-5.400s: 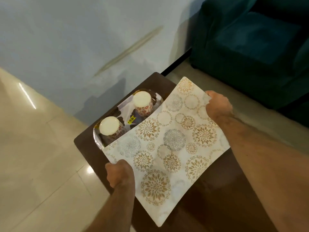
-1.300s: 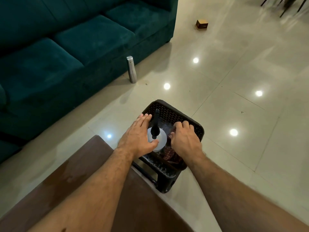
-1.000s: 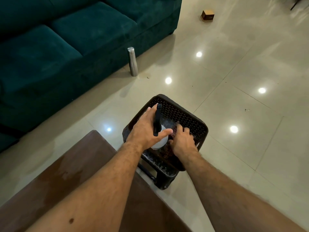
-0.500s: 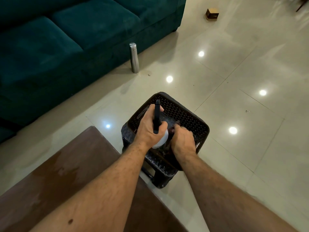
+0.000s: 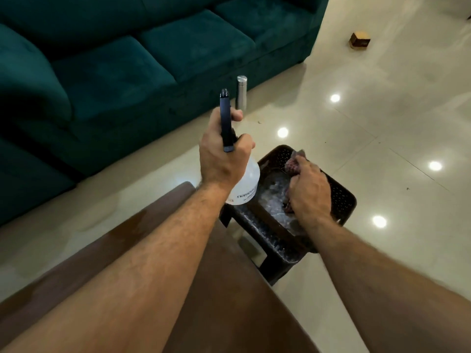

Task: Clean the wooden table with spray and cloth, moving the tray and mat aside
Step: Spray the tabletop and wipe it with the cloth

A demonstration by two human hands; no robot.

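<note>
My left hand (image 5: 220, 156) grips the neck of a white spray bottle (image 5: 246, 184) with a black trigger head, held up above the corner of the dark wooden table (image 5: 224, 289). My right hand (image 5: 309, 191) holds a reddish patterned cloth (image 5: 293, 161) over the black perforated plastic stool (image 5: 341, 200) beside the table. The tray and the mat are out of view.
A teal sofa (image 5: 127, 67) runs along the left and back. A steel bottle (image 5: 241, 91) stands on the glossy tiled floor (image 5: 382, 123) in front of it. A small brown box (image 5: 360, 40) lies far right on the floor.
The mat and tray have left the view as my head turned to the stool. My left hand has closed round the spray bottle and lifted it; my right hand has gathered up the cloth.
</note>
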